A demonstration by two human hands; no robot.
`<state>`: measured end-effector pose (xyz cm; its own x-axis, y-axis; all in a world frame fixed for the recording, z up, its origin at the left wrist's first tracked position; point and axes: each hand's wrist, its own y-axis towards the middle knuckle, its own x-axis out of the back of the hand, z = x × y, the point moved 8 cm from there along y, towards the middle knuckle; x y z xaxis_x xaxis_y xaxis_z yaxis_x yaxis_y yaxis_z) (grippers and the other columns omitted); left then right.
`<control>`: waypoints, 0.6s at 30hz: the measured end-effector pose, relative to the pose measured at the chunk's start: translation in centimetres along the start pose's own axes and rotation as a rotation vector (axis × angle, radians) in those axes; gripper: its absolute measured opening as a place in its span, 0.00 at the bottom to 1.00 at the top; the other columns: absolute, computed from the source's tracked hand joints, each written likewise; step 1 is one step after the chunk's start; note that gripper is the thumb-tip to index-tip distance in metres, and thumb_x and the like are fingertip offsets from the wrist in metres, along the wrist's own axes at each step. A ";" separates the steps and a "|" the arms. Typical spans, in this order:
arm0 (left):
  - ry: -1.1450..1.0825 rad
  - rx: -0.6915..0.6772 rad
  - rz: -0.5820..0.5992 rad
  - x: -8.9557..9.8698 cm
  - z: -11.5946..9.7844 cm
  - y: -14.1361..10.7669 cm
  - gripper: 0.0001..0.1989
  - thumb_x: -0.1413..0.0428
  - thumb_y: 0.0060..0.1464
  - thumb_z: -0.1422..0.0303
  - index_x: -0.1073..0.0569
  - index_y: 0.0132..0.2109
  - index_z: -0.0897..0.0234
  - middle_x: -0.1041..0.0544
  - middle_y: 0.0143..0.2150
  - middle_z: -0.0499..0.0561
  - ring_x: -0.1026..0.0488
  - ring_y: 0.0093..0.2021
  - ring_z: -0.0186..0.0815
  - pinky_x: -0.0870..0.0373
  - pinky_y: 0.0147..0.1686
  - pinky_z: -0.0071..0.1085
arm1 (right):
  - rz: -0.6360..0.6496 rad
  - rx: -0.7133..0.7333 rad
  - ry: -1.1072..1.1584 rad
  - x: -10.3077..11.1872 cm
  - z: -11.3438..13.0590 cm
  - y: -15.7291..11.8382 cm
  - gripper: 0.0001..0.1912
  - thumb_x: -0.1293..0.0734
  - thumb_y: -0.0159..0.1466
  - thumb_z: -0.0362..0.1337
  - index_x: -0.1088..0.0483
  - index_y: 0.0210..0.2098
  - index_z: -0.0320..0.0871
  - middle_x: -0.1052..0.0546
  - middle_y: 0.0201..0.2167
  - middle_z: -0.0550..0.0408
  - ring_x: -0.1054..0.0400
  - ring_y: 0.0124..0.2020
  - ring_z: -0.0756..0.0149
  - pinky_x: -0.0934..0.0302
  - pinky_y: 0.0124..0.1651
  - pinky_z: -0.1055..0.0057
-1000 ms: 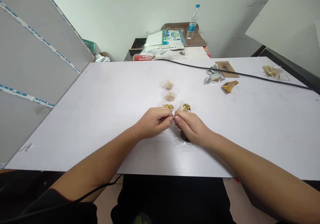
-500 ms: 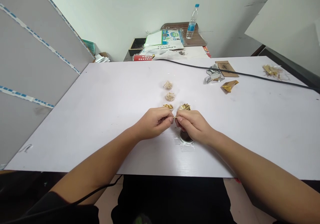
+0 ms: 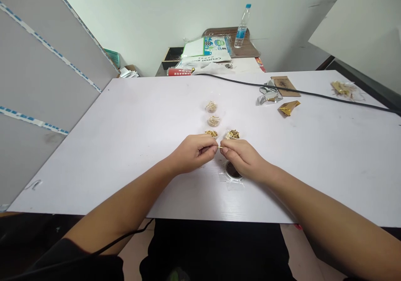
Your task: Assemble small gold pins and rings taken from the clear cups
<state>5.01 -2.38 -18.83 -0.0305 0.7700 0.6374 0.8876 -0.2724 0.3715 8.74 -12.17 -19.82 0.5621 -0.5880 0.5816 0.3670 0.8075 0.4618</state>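
Between my two hands a thin gold-coloured rod (image 3: 220, 147) bridges a small gap, too small to make out in detail. My left hand (image 3: 199, 152) pinches its left end between thumb and curled fingers. The right end is pinched the same way by my right hand (image 3: 242, 157). Just beyond my fingers are a heap of small gold pieces (image 3: 211, 134) on the left and a clear pack of gold pieces (image 3: 233, 134) on the right. A round white-rimmed container with a dark brown inside (image 3: 232, 170) lies partly hidden under my right hand.
Farther back stand two small clear tubs of pale gold slim pieces, the nearer tub (image 3: 214, 121) and the farther tub (image 3: 211, 106). A black cable (image 3: 244, 81) crosses the back right, near gold foil (image 3: 288, 108), silver wrappers (image 3: 268, 98) and brown card (image 3: 285, 86). A water bottle (image 3: 241, 28) stands behind.
Both hands stay almost in place, still pinching the rod. The right hand's lower fingers have shifted slightly and show less beneath the thumb.
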 end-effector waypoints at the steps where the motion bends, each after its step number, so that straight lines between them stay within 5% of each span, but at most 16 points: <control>1: -0.008 0.005 0.006 -0.1 0.1 0.0 0.10 0.51 0.60 0.74 0.34 0.29 0.68 0.38 0.25 0.45 0.42 0.26 0.25 0.43 0.27 0.23 | 0.009 -0.010 0.005 -0.1 -0.1 0.0 0.16 0.46 0.70 0.32 0.48 0.25 0.43 0.43 0.19 0.61 0.47 0.21 0.72 0.50 0.27 0.73; 18: -0.018 -0.002 0.038 -0.7 0.0 -0.1 0.11 0.52 0.62 0.73 0.35 0.30 0.67 0.39 0.26 0.45 0.42 0.28 0.27 0.42 0.30 0.25 | 0.060 -0.068 0.050 -0.7 -0.6 -0.2 0.13 0.47 0.70 0.33 0.45 0.27 0.43 0.38 0.22 0.59 0.44 0.24 0.70 0.48 0.29 0.71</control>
<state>4.91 -2.93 -19.30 0.0116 0.7694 0.6387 0.8868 -0.3031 0.3489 8.71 -11.86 -20.66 0.6204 -0.5365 0.5721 0.3801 0.8437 0.3791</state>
